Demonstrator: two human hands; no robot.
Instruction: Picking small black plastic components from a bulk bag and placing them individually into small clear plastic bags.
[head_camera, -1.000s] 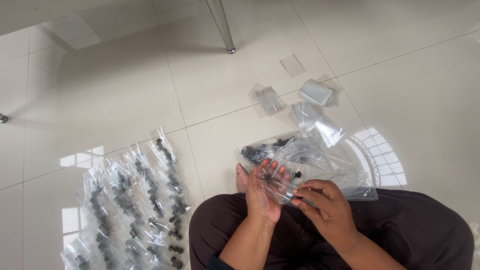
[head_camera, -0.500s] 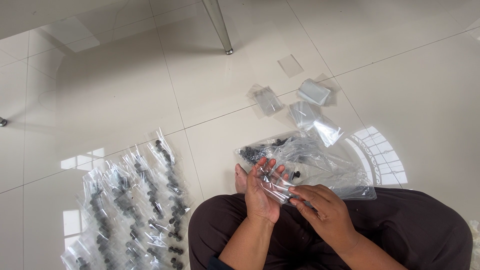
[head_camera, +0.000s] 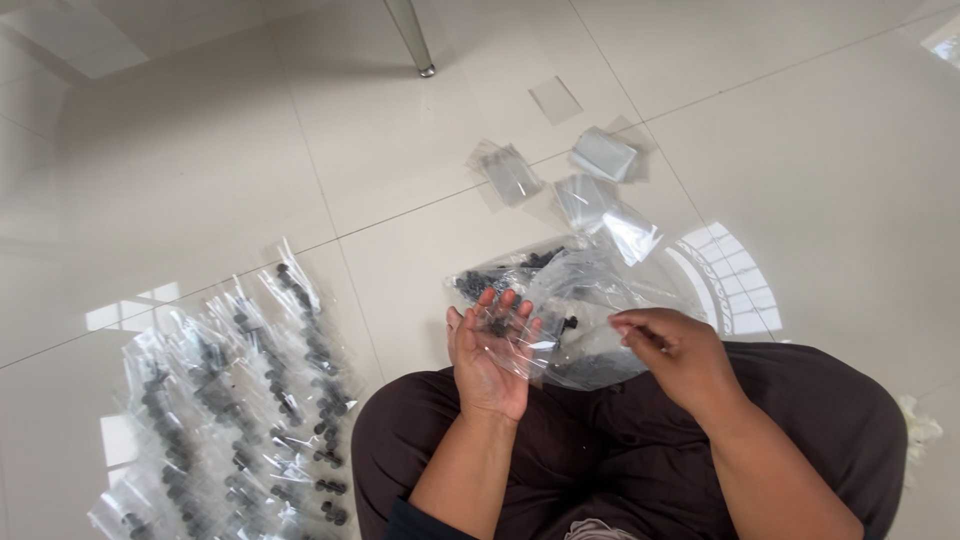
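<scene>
My left hand (head_camera: 490, 355) is palm up above my lap, holding a small clear plastic bag (head_camera: 525, 345) with a few small black parts on the fingers. My right hand (head_camera: 675, 355) hovers just right of it, fingers pinched together near a small black part at the bag's edge; what it pinches is too small to tell. Behind both hands a large clear bag of small black parts (head_camera: 590, 300) lies on the white tiled floor.
Several filled small clear bags of black parts (head_camera: 240, 400) lie in rows on the floor at my left. Empty clear bags (head_camera: 600, 200) are scattered ahead. A metal furniture leg (head_camera: 412, 40) stands at the top. My dark trousers (head_camera: 620, 450) fill the bottom.
My right hand has drawn slightly to the right, away from the left palm. The left hand has stayed in place with the small bag.
</scene>
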